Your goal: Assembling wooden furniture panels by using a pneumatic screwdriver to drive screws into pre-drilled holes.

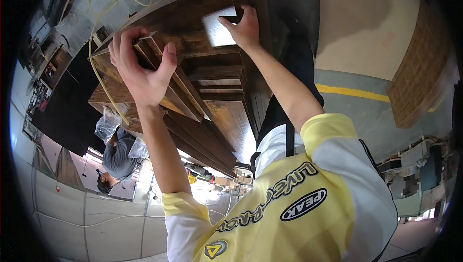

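Dark brown wood-grain boards (185, 88) lie stacked in front of me. My left hand (142, 71) spans the far end of two narrow boards at the left, fingers curled on one side and thumb on the other. My right hand (245, 31) is farther right, by the edge of a wide brown panel (188, 13), thumb and forefinger spread apart. A bright patch of reflected light shows on the panel beside that thumb. Whether the right fingertips press on the wood cannot be made out.
A yellow hose (96, 71) loops past the stack's left side. Beyond it, a person in grey (120, 156) stands near clear plastic wrap (107, 124). At the right are a beige board (366, 26), another brown panel (420, 69) and a yellow floor line (352, 93).
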`<state>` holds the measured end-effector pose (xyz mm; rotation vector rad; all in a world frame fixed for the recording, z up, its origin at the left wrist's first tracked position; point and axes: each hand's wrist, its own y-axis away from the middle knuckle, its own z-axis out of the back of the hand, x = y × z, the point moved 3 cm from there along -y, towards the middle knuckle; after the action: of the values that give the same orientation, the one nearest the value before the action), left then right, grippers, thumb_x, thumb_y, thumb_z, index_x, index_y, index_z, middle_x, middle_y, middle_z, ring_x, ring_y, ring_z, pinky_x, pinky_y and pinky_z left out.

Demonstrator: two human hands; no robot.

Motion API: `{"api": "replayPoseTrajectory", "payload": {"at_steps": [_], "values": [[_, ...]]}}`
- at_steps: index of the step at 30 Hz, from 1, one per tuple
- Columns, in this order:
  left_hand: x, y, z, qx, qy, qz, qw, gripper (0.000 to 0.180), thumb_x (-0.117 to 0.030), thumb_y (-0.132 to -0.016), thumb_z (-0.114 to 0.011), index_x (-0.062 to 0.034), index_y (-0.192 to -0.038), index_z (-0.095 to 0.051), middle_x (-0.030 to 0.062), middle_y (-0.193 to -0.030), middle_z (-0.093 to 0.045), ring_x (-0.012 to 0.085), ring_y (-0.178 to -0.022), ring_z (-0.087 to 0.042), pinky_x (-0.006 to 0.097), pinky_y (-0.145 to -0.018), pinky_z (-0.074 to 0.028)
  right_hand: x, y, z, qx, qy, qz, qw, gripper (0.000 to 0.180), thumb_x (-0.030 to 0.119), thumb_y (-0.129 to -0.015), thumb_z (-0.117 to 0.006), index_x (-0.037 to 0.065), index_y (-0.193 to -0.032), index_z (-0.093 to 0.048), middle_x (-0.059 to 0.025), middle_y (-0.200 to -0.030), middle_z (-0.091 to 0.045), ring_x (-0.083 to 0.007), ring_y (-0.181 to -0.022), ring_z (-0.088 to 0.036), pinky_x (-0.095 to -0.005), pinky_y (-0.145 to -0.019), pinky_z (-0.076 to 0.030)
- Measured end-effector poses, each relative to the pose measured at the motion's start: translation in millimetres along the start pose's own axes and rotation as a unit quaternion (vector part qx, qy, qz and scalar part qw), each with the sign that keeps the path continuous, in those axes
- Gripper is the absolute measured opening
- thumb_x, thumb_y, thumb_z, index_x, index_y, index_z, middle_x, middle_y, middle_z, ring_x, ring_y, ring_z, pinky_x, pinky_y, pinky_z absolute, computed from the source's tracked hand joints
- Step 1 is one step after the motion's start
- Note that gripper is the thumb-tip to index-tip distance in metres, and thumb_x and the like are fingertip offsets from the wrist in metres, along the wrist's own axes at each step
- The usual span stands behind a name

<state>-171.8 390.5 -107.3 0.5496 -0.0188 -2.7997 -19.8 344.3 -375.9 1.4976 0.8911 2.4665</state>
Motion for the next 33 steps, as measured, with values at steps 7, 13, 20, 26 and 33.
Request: {"api": "replayPoseTrajectory", "payload": {"at_steps": [7,13,20,26,33], "values": [[0,3,-6,-0.001,-0.001,0.016,1.000,0.043,-0.035,-0.065,-0.075,-0.0055,-0.090,-0.056,0.0078,-0.092,-0.054,0.0281,-0.093,-0.049,0.039,-0.088,-0.036,34,33,-2,-0.103,-0.070,-0.006,0.992,0.039,0.012,-0.076,-0.071,-0.001,-0.108,-0.052,-0.0194,-0.110,-0.050,-0.0376,-0.107,-0.048,-0.0447,-0.091,-0.042],[2,6,-3,-0.002,0.010,0.020,1.000,0.042,-0.032,-0.066,-0.076,-0.0049,-0.092,-0.056,0.0091,-0.094,-0.054,0.0280,-0.095,-0.049,0.039,-0.088,-0.037,73,58,35,0.062,-0.279,-0.074,0.955,0.033,0.026,-0.083,-0.070,0.001,-0.100,-0.057,-0.0142,-0.090,-0.058,-0.0298,-0.086,-0.058,-0.0402,-0.076,-0.046],[4,7,-9,0.000,0.006,0.017,1.000,0.040,-0.028,-0.068,-0.076,-0.0036,-0.093,-0.056,0.0103,-0.097,-0.054,0.0284,-0.096,-0.050,0.039,-0.088,-0.039,143,100,53,0.153,-0.394,-0.104,0.900,0.051,0.043,-0.090,-0.062,0.002,-0.115,-0.046,-0.0193,-0.096,-0.061,-0.0288,-0.091,-0.063,-0.0387,-0.077,-0.048],[4,13,-10,-0.033,0.048,0.033,0.998,0.042,-0.027,-0.072,-0.075,-0.0016,-0.101,-0.059,0.0114,-0.103,-0.055,0.0268,-0.101,-0.052,0.038,-0.092,-0.040,168,119,60,0.172,-0.365,-0.001,0.915,0.050,0.034,-0.088,-0.063,-0.003,-0.114,-0.041,-0.0266,-0.100,-0.057,-0.0450,-0.089,-0.061,-0.0437,-0.075,-0.049],[3,12,-11,-0.056,0.060,0.023,0.996,0.041,-0.026,-0.073,-0.076,-0.0004,-0.101,-0.060,0.0108,-0.102,-0.055,0.0264,-0.098,-0.053,0.038,-0.091,-0.040,174,125,60,0.128,-0.308,0.018,0.942,0.052,0.016,-0.080,-0.071,-0.003,-0.117,-0.041,-0.0244,-0.104,-0.059,-0.0395,-0.095,-0.063,-0.0410,-0.077,-0.050]]}}
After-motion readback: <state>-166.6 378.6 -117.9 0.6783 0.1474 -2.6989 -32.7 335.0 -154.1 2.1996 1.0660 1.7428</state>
